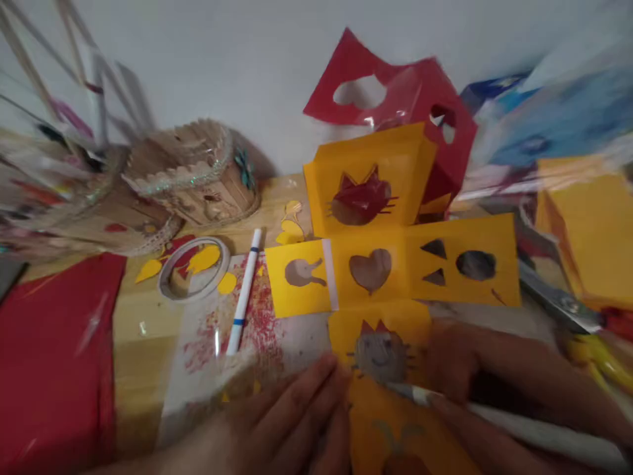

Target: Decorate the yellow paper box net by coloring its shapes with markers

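Note:
A yellow-orange card cutout (420, 237) lies spread in a cross of joined panels, its back panel standing up. The panels have cut-out shapes, among them a heart and cat heads. My right hand (494, 382) is closed round a white marker (534, 425), whose tip rests at or just above the lower panel, below a cat shape with a drawn smile. My left hand (297, 422) lies flat with fingers stretched out, fingertips touching the left edge of that panel. Motion blur smears both hands.
Left are a tape roll (165, 290), a capped white marker (244, 290), yellow scraps and red sheets (64, 356). Stick boxes (212, 178) stand behind. A red card cutout (405, 86) leans on the wall. Scissors (558, 300) and orange card (583, 224) lie right.

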